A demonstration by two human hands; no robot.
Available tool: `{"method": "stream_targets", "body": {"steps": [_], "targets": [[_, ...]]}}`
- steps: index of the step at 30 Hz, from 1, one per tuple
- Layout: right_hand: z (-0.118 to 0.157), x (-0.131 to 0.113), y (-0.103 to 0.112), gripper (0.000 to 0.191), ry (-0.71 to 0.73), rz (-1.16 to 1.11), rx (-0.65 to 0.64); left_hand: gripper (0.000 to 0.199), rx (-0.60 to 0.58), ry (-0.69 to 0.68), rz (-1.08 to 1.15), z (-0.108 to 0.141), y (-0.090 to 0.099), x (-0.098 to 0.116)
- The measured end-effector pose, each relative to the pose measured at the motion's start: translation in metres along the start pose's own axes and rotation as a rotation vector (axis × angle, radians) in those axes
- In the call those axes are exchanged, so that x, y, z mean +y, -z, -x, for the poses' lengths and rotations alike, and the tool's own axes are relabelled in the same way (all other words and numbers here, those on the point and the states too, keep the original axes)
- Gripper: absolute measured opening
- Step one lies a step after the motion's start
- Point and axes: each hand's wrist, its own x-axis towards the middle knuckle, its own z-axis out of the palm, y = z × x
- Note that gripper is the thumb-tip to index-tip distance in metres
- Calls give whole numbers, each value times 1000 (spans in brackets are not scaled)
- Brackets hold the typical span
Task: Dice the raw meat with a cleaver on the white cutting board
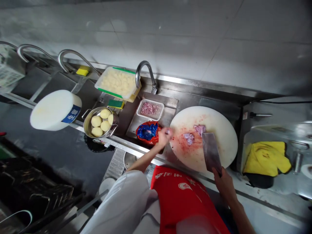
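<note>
My right hand [223, 180] is wrapped round the handle of a cleaver [211, 150], whose broad blade lies over the right part of a round white chopping board [226, 130]. Just left of the blade are small pieces of pale pink raw meat [188, 138], with reddish stains around them. My left hand [164, 137] hovers at the board's left edge, its fingers curled together and smeared by motion; what they hold, if anything, I cannot make out. Beside that hand sits a red and blue plastic bag [148, 132], its mouth spread apart, in the sink.
A white basket of chopped pink meat [150, 110] stands behind the bag, below a tap [146, 73]. Leftward are a tub of pale yellow pieces [117, 83], a pot of peeled potatoes [101, 123] and a thick white block [52, 110]. A yellow cloth [265, 157] lies at right.
</note>
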Motion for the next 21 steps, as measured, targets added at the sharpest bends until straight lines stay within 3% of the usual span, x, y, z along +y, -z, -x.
{"method": "stream_targets", "body": {"steps": [2, 5, 7, 8, 10, 12, 14, 17, 21], "targets": [[5, 3, 2, 35, 14, 42, -15, 22, 168, 191, -11, -55, 32, -18], [11, 4, 3, 33, 30, 100, -77, 26, 96, 339, -214, -138, 69, -38], [12, 4, 2, 30, 30, 130, -95, 42, 92, 338, -379, -168, 74, -33], [13, 3, 1, 28, 27, 140, -89, 45, 53, 276, -413, -172, 69, -24], [12, 2, -2, 28, 19, 147, -63, 38, -164, 18, -349, -156, 46, 4], [10, 0, -5, 28, 10, 133, -50, 32, -525, -333, -166, -120, 14, 36], [7, -1, -6, 27, 9, 107, -62, 35, -777, -574, -82, -81, -16, 61], [3, -1, -8, 22, 40, 61, -73, 32, -867, -573, -75, -44, -41, 81], [1, 3, -10, 19, 59, -14, -59, 30, -828, -325, 180, -30, -45, 93]]}}
